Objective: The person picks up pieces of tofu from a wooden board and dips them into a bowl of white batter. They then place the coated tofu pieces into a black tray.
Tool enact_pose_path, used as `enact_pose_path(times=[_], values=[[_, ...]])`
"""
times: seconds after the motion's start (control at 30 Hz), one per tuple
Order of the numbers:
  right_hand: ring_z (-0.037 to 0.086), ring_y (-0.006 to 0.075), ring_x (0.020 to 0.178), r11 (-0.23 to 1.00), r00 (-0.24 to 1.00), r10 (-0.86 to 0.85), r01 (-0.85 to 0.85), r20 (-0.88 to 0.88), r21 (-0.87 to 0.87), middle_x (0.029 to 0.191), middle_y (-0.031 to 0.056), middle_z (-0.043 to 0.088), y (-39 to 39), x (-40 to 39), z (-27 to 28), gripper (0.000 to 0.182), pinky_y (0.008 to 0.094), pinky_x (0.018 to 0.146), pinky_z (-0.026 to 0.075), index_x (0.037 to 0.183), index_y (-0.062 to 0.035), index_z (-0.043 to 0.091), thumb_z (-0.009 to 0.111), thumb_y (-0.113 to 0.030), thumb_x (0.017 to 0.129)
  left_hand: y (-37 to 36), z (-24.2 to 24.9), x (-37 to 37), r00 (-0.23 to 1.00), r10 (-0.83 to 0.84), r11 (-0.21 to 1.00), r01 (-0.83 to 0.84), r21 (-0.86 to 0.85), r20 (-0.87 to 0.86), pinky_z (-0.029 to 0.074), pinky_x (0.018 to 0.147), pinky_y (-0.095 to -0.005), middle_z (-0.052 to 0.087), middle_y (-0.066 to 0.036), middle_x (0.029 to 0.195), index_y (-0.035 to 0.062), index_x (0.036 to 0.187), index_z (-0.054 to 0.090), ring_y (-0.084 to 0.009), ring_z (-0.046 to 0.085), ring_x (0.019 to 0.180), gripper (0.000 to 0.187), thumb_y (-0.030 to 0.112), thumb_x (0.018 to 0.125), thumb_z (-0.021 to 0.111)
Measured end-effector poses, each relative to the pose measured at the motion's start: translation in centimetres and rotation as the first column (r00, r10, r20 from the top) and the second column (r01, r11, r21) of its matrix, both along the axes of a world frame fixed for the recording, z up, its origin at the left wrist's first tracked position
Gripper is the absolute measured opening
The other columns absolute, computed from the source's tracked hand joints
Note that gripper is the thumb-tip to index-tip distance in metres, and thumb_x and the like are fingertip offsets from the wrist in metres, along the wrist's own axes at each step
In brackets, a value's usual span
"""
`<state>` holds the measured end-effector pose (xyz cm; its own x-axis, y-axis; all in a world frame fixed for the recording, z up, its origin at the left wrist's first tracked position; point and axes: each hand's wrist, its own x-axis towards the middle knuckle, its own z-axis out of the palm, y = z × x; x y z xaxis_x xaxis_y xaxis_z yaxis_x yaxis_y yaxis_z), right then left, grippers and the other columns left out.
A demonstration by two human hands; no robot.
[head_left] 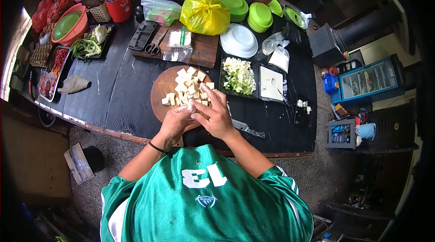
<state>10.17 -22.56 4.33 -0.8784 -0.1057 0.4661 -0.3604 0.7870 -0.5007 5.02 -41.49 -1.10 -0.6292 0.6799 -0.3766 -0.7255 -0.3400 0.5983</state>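
Pale cubes lie heaped on the round board, just beyond the left hand, curled at their near side, and the right hand, fingers partly spread by their right side; whether either grips anything, I cannot tell.

Single head cam, wide fisheye, aimed steeply down and forward. Shiny green jersey closest, bottom of frame; round brown wooden board near centre, mid-range; black-covered table spans beyond. Dark rim, so edge detail's probably unreliable.
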Motion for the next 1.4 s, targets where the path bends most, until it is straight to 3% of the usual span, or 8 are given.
enact_pose_path(times=[0.23,0.4,0.73,0.8,0.87,1.0,1.13,1.4], values=[[0.054,0.0390,0.133,0.998,0.996,-0.008,0.013,-0.083,0.059,0.156,0.0139,0.060,0.3,0.2,-0.7,0.034,0.0477,0.115,0.046,0.116,-0.0148,0.084,0.087,-0.025,0.084,0.5,1.1,0.1,0.999,0.033,0.999,-0.033,-0.023,0.036,0.059,0.105,-0.0470,0.075,-0.010,0.122,0.0035,0.133,0.068,-0.0240,0.074,0.111,0.040,0.037,0.111,0.063],[0.056,0.0386,0.132,1.000,0.996,0.023,-0.021,-0.089,0.015,0.153,0.0159,0.062,0.0,0.7,-0.4,0.033,0.0475,0.113,0.047,0.115,-0.0127,0.084,0.087,-0.025,0.085,0.3,0.6,-0.3,0.999,0.043,0.999,-0.043,-0.015,-0.024,0.060,0.101,-0.0381,0.075,-0.009,0.128,0.0018,0.137,0.068,-0.0204,0.074,0.112,0.039,0.031,0.113,0.061],[0.056,0.0391,0.130,0.999,0.997,-0.009,0.012,-0.074,0.043,0.148,0.0146,0.064,1.4,-0.1,-0.2,0.030,0.0499,0.114,0.046,0.114,-0.0129,0.083,0.084,-0.025,0.087,0.2,-0.7,-0.7,0.975,0.101,0.987,-0.123,-0.104,-0.198,0.059,0.098,-0.0357,0.079,-0.010,0.124,-0.0004,0.132,0.072,-0.0190,0.075,0.109,0.040,0.032,0.114,0.058],[0.057,0.0374,0.128,0.967,0.966,-0.232,0.241,-0.112,0.082,0.138,0.0135,0.068,4.0,-1.2,-1.1,0.025,0.0493,0.112,0.046,0.110,-0.0125,0.082,0.082,-0.024,0.088,-0.1,-0.3,-0.8,0.960,0.091,0.959,-0.156,-0.238,-0.264,0.057,0.097,-0.0345,0.078,-0.009,0.129,0.0001,0.133,0.072,-0.0189,0.074,0.110,0.044,0.037,0.115,0.055],[0.058,0.0358,0.122,0.902,0.901,-0.429,0.431,-0.066,0.019,0.124,0.0118,0.071,7.2,-2.8,-1.5,0.021,0.0478,0.107,0.047,0.108,-0.0118,0.082,0.081,-0.023,0.090,-0.6,-0.6,-0.9,0.960,0.090,0.954,-0.159,-0.253,-0.264,0.056,0.096,-0.0343,0.078,-0.008,0.130,0.0005,0.134,0.072,-0.0190,0.074,0.110,0.046,0.038,0.116,0.053],[0.057,0.0338,0.112,0.702,0.704,-0.704,0.671,0.091,0.238,0.111,0.0079,0.072,14.4,-5.2,-3.8,0.021,0.0455,0.101,0.048,0.108,-0.0145,0.082,0.080,-0.028,0.093,-1.1,-1.6,-1.0,0.967,0.084,0.962,-0.141,-0.233,-0.239,0.055,0.097,-0.0342,0.078,-0.008,0.131,0.0006,0.135,0.071,-0.0194,0.074,0.111,0.049,0.041,0.116,0.051],[0.057,0.0339,0.114,0.721,0.702,-0.684,0.611,0.198,0.327,0.112,0.0093,0.073,16.4,-6.9,-4.1,0.025,0.0452,0.102,0.049,0.109,-0.0134,0.083,0.082,-0.032,0.092,-1.0,-1.1,-1.0,0.979,0.092,0.975,-0.125,-0.183,-0.180,0.055,0.097,-0.0343,0.079,-0.008,0.130,0.0005,0.134,0.072,-0.0194,0.074,0.112,0.047,0.039,0.117,0.051],[0.058,0.0340,0.118,0.637,0.662,-0.737,0.613,0.136,0.466,0.113,0.0092,0.069,16.1,-9.3,-5.3,0.027,0.0491,0.101,0.050,0.102,-0.0104,0.081,0.082,-0.035,0.091,-1.1,-1.0,-1.1,0.976,0.131,0.967,-0.164,-0.194,-0.171,0.055,0.096,-0.0343,0.079,-0.009,0.125,-0.0001,0.131,0.072,-0.0208,0.077,0.107,0.038,0.030,0.115,0.055]])
